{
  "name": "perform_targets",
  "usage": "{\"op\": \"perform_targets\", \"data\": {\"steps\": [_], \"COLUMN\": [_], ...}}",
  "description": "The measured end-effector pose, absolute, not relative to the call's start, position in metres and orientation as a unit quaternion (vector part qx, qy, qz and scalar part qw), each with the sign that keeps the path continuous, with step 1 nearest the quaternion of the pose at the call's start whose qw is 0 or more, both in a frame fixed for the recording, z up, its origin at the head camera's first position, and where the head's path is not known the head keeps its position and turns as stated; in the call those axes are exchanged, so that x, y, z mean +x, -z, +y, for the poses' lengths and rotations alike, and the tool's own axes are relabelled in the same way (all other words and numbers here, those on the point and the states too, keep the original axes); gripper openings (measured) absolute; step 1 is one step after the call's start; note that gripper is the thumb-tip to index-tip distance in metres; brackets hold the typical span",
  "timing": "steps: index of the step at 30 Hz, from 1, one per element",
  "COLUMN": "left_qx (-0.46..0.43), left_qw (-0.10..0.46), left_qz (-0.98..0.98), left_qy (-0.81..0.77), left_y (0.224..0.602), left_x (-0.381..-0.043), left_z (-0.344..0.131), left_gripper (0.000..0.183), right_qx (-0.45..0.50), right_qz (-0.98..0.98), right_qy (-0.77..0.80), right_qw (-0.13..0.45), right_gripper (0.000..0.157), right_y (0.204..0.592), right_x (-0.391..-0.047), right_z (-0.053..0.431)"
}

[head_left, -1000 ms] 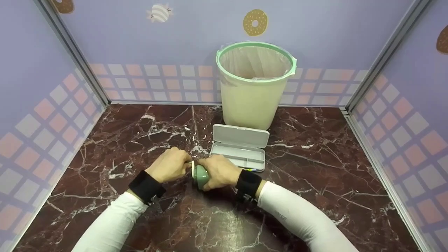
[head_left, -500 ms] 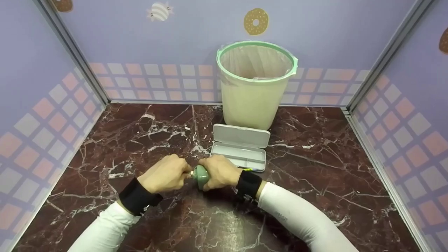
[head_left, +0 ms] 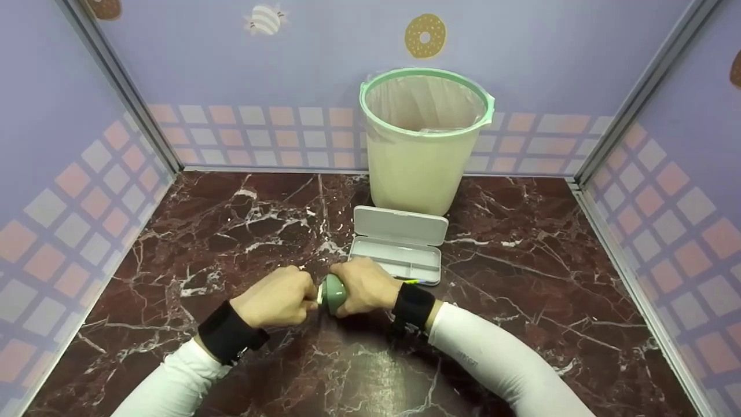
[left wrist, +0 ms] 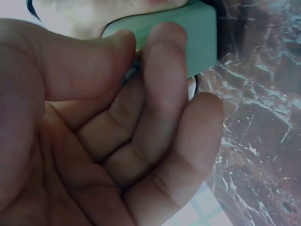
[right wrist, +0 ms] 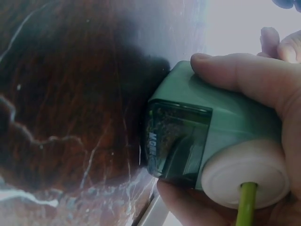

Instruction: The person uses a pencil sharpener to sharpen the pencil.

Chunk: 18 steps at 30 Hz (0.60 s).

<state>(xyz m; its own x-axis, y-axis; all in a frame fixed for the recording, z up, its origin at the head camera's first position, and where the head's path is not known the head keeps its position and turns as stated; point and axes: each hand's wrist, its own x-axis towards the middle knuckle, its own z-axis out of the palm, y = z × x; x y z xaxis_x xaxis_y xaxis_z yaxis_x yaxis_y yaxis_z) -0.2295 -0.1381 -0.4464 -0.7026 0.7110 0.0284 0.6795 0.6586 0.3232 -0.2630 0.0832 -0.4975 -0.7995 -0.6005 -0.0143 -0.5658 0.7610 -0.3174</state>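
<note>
A green pencil sharpener point(head_left: 334, 294) lies on the table, gripped by my right hand point(head_left: 367, 284) with thumb and fingers around its body. In the right wrist view, its dark see-through shavings drawer point(right wrist: 176, 146) faces the camera. From the pale round disc point(right wrist: 244, 174) beside the drawer sticks a yellow-green pencil point(right wrist: 246, 207). My left hand point(head_left: 277, 298) pinches the handle of the pale crank point(head_left: 320, 293) at the opposite end. In the left wrist view, its curled fingers hide most of the crank, with the green body right behind them.
An open white pencil case point(head_left: 422, 256) with divided compartments lies just behind my right hand. Behind it stands a pale bin point(head_left: 417, 171) with a green rim and a plastic liner. Patterned walls point(head_left: 255, 69) enclose the marbled tabletop point(head_left: 521, 301) at the back and both sides.
My left hand has dropped toward me and the crank has turned with it. My right hand and the sharpener stay almost in place.
</note>
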Motion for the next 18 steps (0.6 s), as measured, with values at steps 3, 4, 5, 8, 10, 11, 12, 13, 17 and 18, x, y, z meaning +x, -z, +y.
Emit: {"op": "perform_targets", "data": {"steps": [3, 4, 5, 8, 10, 11, 12, 13, 17, 18], "left_qx": [0.387, 0.387, 0.386, 0.375, 0.367, 0.365, 0.364, 0.362, 0.358, 0.357], "left_qw": [0.065, 0.072, 0.08, 0.093, 0.084, 0.078, 0.068, 0.057, 0.023, 0.018], "left_qz": [0.906, 0.906, 0.905, 0.906, 0.909, 0.91, 0.912, 0.915, 0.924, 0.925], "left_qy": [-0.156, -0.158, -0.162, -0.175, -0.18, -0.18, -0.175, -0.168, -0.134, -0.126], "left_y": [0.458, 0.464, 0.47, 0.488, 0.497, 0.5, 0.502, 0.504, 0.504, 0.503], "left_x": [-0.232, -0.234, -0.236, -0.244, -0.25, -0.253, -0.257, -0.26, -0.27, -0.272], "left_z": [-0.137, -0.137, -0.138, -0.14, -0.141, -0.142, -0.142, -0.142, -0.141, -0.141], "left_gripper": [0.036, 0.035, 0.035, 0.033, 0.032, 0.031, 0.031, 0.03, 0.027, 0.025], "right_qx": [-0.305, -0.303, -0.303, -0.308, -0.312, -0.314, -0.317, -0.318, -0.326, -0.328], "right_qz": [0.939, 0.939, 0.939, 0.937, 0.936, 0.936, 0.935, 0.935, 0.932, 0.932], "right_qy": [0.15, 0.15, 0.15, 0.149, 0.148, 0.146, 0.146, 0.145, 0.143, 0.141], "right_qw": [0.059, 0.061, 0.063, 0.064, 0.064, 0.064, 0.064, 0.064, 0.068, 0.068], "right_gripper": [0.048, 0.048, 0.049, 0.05, 0.05, 0.051, 0.051, 0.051, 0.051, 0.051], "right_y": [0.497, 0.496, 0.497, 0.498, 0.498, 0.498, 0.498, 0.498, 0.497, 0.497], "right_x": [-0.264, -0.264, -0.264, -0.263, -0.263, -0.263, -0.263, -0.263, -0.263, -0.263], "right_z": [0.084, 0.084, 0.084, 0.083, 0.083, 0.083, 0.083, 0.083, 0.084, 0.084]}}
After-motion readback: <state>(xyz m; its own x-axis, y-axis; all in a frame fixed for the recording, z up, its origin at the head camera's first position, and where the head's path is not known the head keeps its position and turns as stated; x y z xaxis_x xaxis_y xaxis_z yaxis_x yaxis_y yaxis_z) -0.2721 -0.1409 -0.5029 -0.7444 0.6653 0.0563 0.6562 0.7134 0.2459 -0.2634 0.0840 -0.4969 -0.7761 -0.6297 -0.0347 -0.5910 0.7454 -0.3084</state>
